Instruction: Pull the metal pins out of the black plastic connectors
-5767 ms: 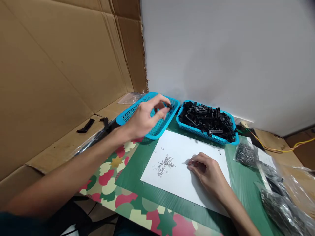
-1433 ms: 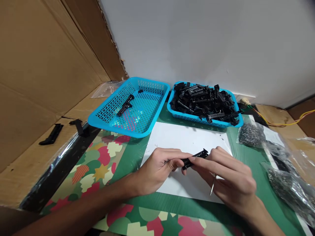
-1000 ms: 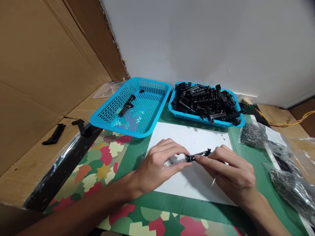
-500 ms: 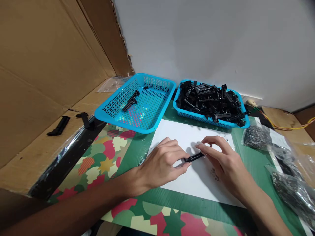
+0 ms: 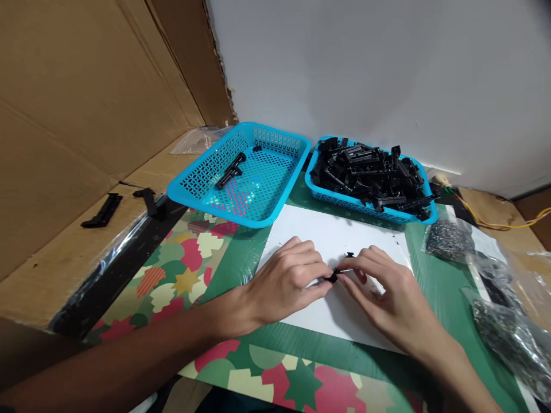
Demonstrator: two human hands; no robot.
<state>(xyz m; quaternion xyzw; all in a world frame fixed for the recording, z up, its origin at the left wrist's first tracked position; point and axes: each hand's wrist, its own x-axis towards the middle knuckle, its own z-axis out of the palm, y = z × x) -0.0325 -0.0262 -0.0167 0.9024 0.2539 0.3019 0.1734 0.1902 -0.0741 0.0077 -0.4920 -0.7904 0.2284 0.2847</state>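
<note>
Over a white sheet (image 5: 301,229), a small black plastic part (image 5: 333,277) is pinched between my two hands, mostly hidden by the fingers. My left hand (image 5: 293,278) is closed on its left end with thumb and fingertips. Thumb and forefinger of my right hand (image 5: 379,281) press together on the same part from the right. The black tip (image 5: 350,254) showing above my right fingers may belong to it; I cannot tell.
A blue basket (image 5: 262,221) at back left holds a few black parts. Another blue basket (image 5: 365,212) is heaped with them. Bags of small metal pieces (image 5: 450,240) lie on the right. Loose black parts (image 5: 103,211) rest on cardboard at left.
My right hand has moved left along the black plastic part, so its fingertips now nearly meet those of my left hand. The part is more covered than before.
</note>
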